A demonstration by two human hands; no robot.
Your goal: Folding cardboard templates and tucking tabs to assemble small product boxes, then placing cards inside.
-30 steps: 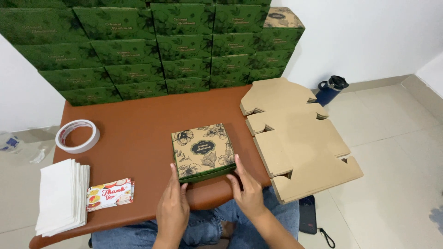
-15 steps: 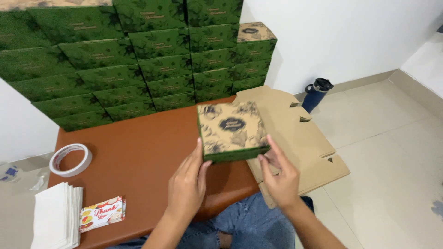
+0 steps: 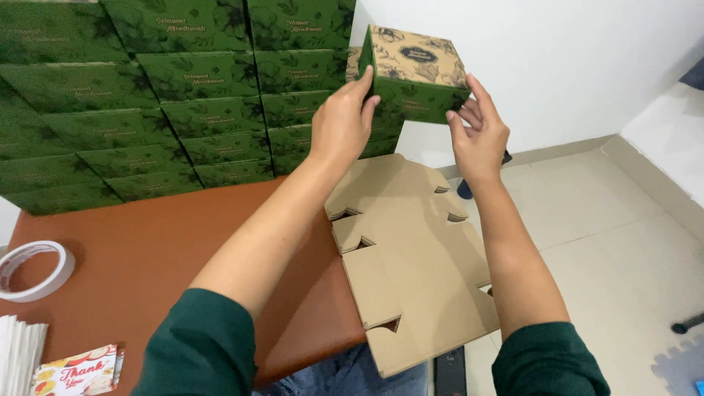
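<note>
A closed box with a tan printed lid and dark green sides is raised high, near the right end of a stack of green boxes. My left hand grips its left side. My right hand holds its right side with fingers spread along the green wall. Both arms reach forward over the brown table, in dark green sleeves.
Flat unfolded cardboard blanks lie over the table's right edge. A roll of white tape sits at the far left. White folded paper and small printed cards lie at the near left. White wall and tiled floor are to the right.
Both hands lifted the box from the table and carried it up and away to the right end of the green stack. The view has shifted right.
</note>
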